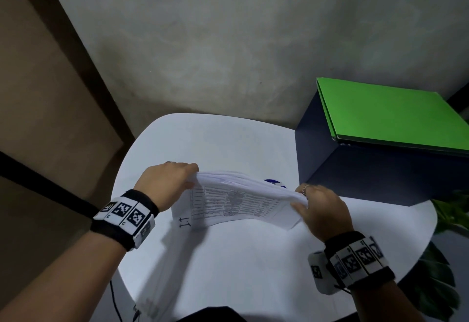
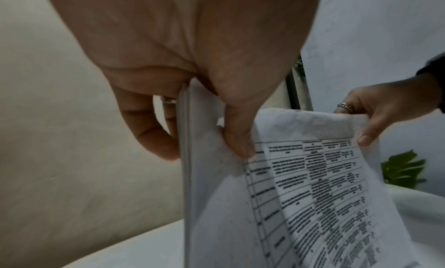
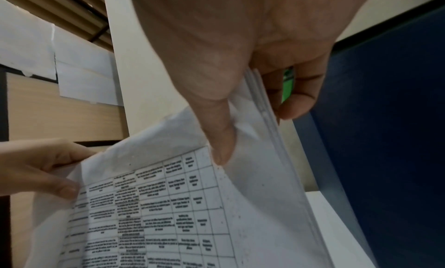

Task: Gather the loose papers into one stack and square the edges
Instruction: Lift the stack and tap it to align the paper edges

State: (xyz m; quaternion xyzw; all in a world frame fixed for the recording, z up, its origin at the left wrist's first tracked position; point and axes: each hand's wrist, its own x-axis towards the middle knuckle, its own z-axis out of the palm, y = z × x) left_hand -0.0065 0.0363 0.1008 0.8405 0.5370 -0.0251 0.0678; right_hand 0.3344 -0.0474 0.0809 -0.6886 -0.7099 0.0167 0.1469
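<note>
Papers [image 1: 241, 200] gathered into one stack, held upright on a long edge above the white bench [image 1: 253, 258], roughly at its middle. Printed table on the near sheet, facing the person; a "1.1" mark at the lower left corner. Lower edges of the near sheets fanned and blurred, not flush.

Left hand [image 1: 167, 182] clamped on the stack's left end: thumb [image 2: 240, 138] pressed on the printed face, fingers [image 2: 149, 131] curled round the back, a ring on one of them. Grip firm on the papers. Sheet edges at that end seen in the left wrist view as a fairly even grey band.

Right hand [image 1: 319, 207] clamped on the stack's right end, likewise grasping the papers: thumb [image 3: 221, 138] on the printed face, fingers [image 3: 301, 93] curled behind, a ring on one finger. Sheet edges at that end slightly stepped in the right wrist view.

Stack bowed a little between the two hands, top edge arched.

Marker bands on both wrists. Dark blue box [image 1: 368, 169] on the far right of the bench, well apart from the papers, with a green folder [image 1: 388, 116] lying on top. Small blue object [image 1: 275, 183] just behind the stack, mostly hidden. Green plant leaves [image 1: 451, 212] beyond the right rim. Grey wall at the far side, brown panel to the left.
</note>
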